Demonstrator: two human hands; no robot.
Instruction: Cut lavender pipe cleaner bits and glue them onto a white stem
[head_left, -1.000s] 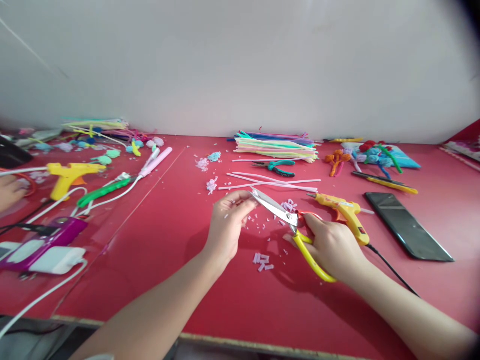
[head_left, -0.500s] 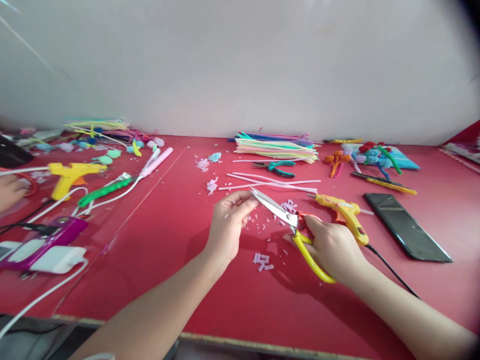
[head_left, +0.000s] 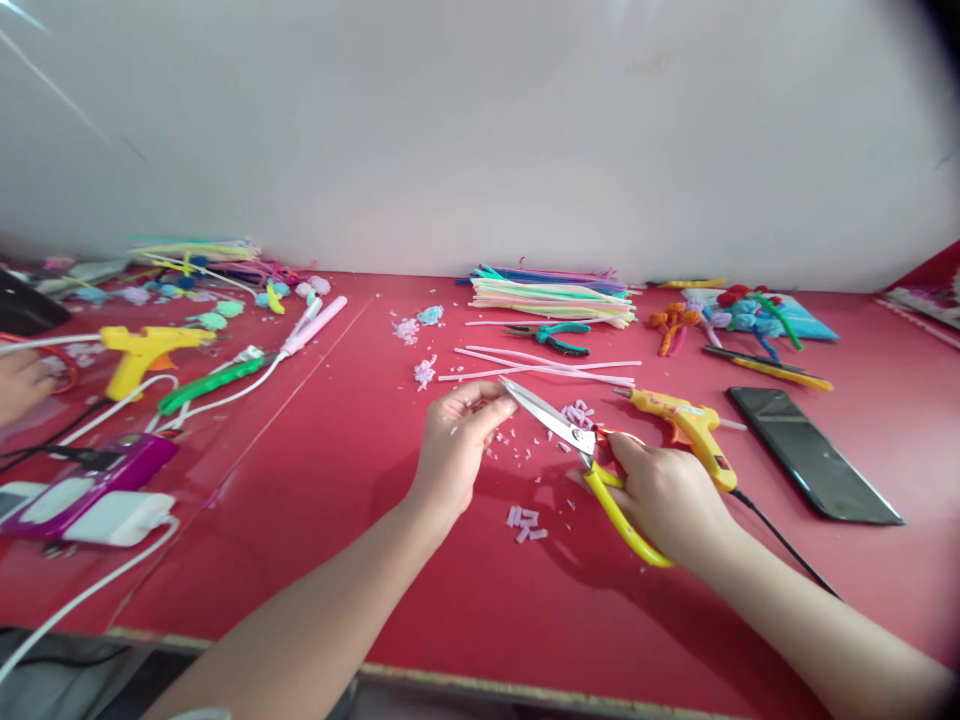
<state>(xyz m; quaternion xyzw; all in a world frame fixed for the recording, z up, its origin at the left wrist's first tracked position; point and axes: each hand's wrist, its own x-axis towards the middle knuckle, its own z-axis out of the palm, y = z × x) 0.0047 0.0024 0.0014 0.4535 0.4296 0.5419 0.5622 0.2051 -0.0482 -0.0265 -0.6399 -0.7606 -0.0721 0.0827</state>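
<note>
My right hand (head_left: 664, 500) grips yellow-handled scissors (head_left: 581, 450), whose steel blades point up and left. Their tips reach the fingertips of my left hand (head_left: 457, 440), which is pinched on something small and pale that I cannot make out. Small pale pink cut pieces (head_left: 525, 522) lie on the red table (head_left: 480, 590) below the blades, and more lie near the blade pivot. A yellow glue gun (head_left: 686, 425) rests just behind my right hand.
Behind lie white sticks (head_left: 540, 365), a stack of coloured sticks (head_left: 551, 290), teal pliers (head_left: 555, 335), craft flowers (head_left: 739, 310) and a black phone (head_left: 814, 452). At left are another glue gun (head_left: 142, 350), cables, a white charger (head_left: 112, 515) and another person's hand (head_left: 19, 385).
Hardly anything has moved. The scissors and both hands stay in place; the view has shifted only slightly.
</note>
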